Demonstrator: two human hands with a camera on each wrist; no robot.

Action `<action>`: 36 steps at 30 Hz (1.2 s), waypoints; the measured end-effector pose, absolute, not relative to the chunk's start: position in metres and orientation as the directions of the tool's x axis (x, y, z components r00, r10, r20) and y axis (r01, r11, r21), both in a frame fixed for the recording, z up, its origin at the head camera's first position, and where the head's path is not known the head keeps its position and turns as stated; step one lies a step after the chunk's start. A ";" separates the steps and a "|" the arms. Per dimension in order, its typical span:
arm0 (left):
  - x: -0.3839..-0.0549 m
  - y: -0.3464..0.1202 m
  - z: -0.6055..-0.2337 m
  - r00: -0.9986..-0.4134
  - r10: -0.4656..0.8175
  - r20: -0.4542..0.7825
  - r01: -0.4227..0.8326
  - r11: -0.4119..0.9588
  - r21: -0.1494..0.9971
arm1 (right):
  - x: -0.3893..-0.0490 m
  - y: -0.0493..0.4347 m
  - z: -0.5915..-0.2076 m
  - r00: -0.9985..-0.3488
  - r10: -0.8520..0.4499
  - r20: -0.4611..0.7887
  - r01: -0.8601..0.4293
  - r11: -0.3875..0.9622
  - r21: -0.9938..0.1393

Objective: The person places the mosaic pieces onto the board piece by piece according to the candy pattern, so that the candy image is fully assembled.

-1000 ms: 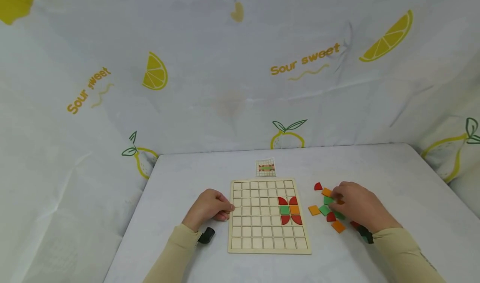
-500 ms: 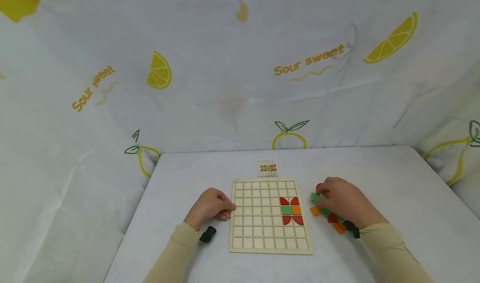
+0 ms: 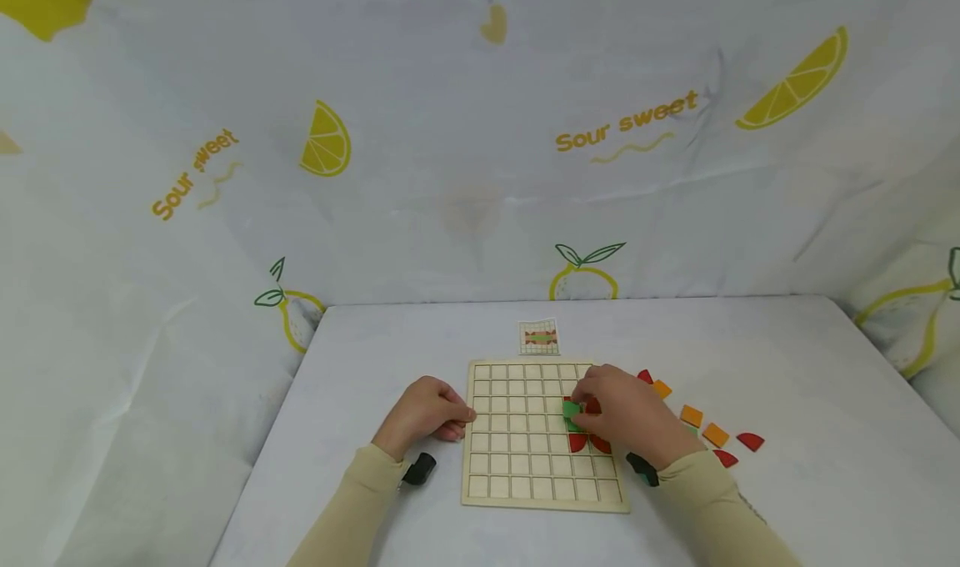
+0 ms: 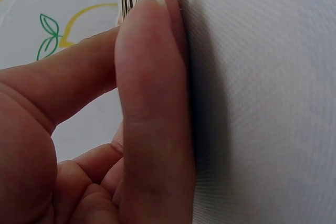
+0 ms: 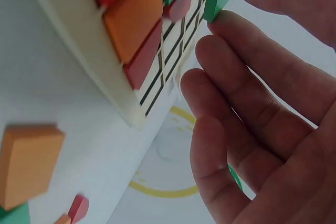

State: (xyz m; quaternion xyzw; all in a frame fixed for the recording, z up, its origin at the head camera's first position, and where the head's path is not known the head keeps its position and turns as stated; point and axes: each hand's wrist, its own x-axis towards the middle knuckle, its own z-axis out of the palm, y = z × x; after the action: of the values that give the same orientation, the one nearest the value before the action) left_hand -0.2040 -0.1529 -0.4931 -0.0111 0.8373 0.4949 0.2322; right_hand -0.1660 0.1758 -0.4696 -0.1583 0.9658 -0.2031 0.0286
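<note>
While the right hand [image 3: 633, 413] pinches a green piece [image 3: 572, 409] between its thumb and finger, it is over the right part of the board [image 3: 510, 467], and I cannot tell if the piece touches the wood. The left hand [image 3: 423, 413] has its thumb and finger clamped on the board's left edge, near the middle of that side. Red pieces [image 3: 577, 443] and an orange piece [image 5: 134, 19] sit on the board close to the right hand, which hides some of them from the head view. A black thing [image 3: 642, 469] is by the right wrist, just past the board's right edge, and another black thing [image 3: 420, 469] is by the left wrist. Loose pieces [image 3: 692, 416] in orange, red and green lie in a slanting line right of the board, some just beside the right hand, so they are in the way there. A small card [image 3: 538, 338] lies just behind the board's far edge. Past the loose pieces, the white table [image 3: 795, 367] goes on wide to the right, and more of it lies left of the left hand. A white cloth [image 3: 450, 242] with lemons stands up at the table's back edge. Between the two hands, the board's squares make a wide flat stretch.
</note>
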 end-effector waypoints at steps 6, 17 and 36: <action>-0.203 -0.152 -0.492 -0.891 0.213 -0.402 -0.249 0.511 0.823 | -0.163 0.163 -0.474 -0.942 -0.334 -0.001 -0.310 0.874 -0.375; -0.203 -0.152 -0.490 -0.889 0.213 -0.405 -0.249 0.518 0.818 | -0.162 0.156 -0.476 -0.935 -0.355 0.011 -0.336 0.873 -0.353; -0.204 -0.153 -0.491 -0.890 0.226 -0.396 -0.234 0.520 0.821 | -0.159 0.150 -0.479 -0.926 -0.376 0.037 -0.367 0.872 -0.324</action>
State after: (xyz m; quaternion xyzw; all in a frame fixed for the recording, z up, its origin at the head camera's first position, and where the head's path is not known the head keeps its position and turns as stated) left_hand -0.2036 -0.1531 -0.4909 -0.0025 0.8397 0.4899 0.2345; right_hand -0.1593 0.1502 -0.4788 -0.1922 0.9674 -0.1645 0.0137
